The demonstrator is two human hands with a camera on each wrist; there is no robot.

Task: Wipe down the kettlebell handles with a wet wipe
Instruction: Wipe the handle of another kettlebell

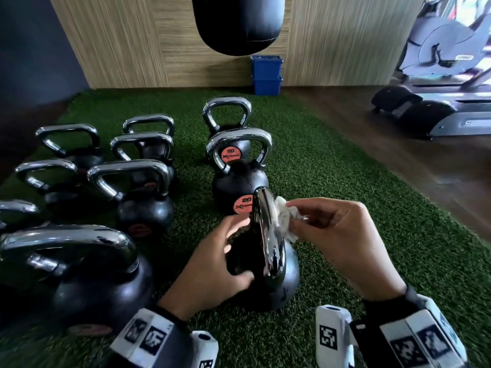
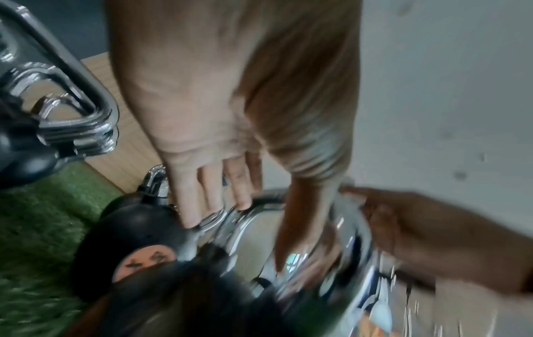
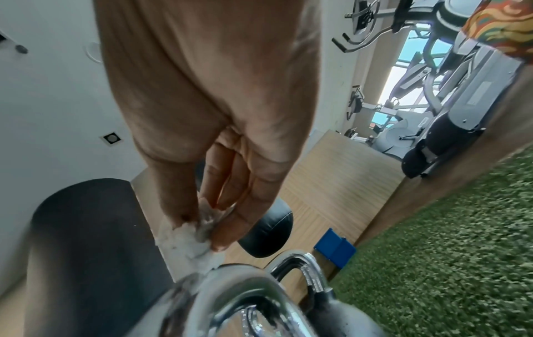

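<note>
Pinched a crumpled white wet wipe (image 1: 284,219) (image 3: 187,237) between thumb and fingertips of the right hand (image 1: 342,243) (image 3: 213,91), fingers curled round it, and pressed it to the right flank of a chrome handle (image 1: 268,235) (image 3: 230,287) near its top bend

Saw that handle edge-on from the head view, rising from the nearest kettlebell (image 1: 287,282), at 6 o'clock on the green artificial turf (image 1: 372,208)

Laid the left hand (image 1: 212,272) (image 2: 230,91) against the opposite side of the same kettlebell: fingers (image 2: 187,205) close to straight, tips touching chrome low on the handle, thumb down on the black ball; made out no closed grip there, though much of the left wrist view was blurred

Kept both hands on the one kettlebell, wipe at 3 o'clock of the handle, left fingers at 9 o'clock

Noted a second kettlebell (image 1: 239,181) just beyond at 12 o'clock, orange label marked 20, and a third (image 1: 227,120) directly behind it

Counted further chrome-handled kettlebells (image 1: 132,181) in rows from 9 to 11 o'clock, with one large one (image 1: 79,274) closest at 8 o'clock

Spotted a black punching bag (image 1: 239,22) hanging at 12 o'clock before a wood-panelled wall (image 1: 119,49), a blue bin (image 1: 267,75) on the floor under it, and an elliptical machine (image 1: 438,49) at 2 o'clock on a dark wooden floor (image 1: 372,134), well apart from the turf's kettlebells
</note>
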